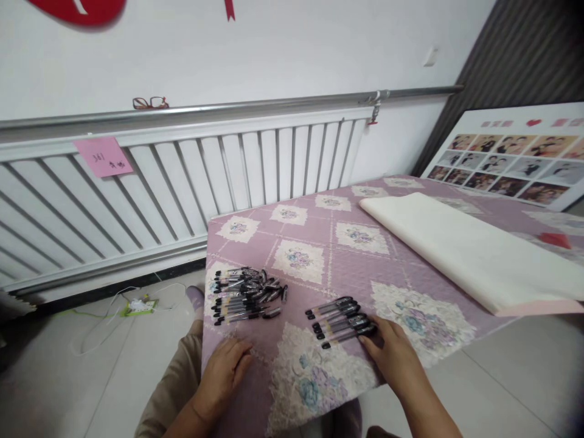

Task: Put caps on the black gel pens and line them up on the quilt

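Note:
My left hand (pixel 228 363) rests on the table's near left edge, its fingers loosely bent and holding nothing. My right hand (pixel 391 348) has its thumb and fingers closed at the capped end of the nearest black pen (pixel 347 336). That pen lies in a small row of capped pens (pixel 335 313), side by side on the tablecloth. Left of this row, several clear-barrelled black pens (pixel 235 304) lie in a looser group. Loose black pen caps (pixel 270 291) are heaped against their right ends; one cap (pixel 272 312) sits slightly apart.
A purple floral cloth (pixel 314 240) covers the table. A large cream sheet (pixel 456 243) lies folded at right, before a photo board (pixel 515 155). Behind are a white radiator (pixel 205 176) with a pink note (pixel 104 156) and glasses (pixel 150 103) on the pipe. A power strip (pixel 139 306) lies on the floor.

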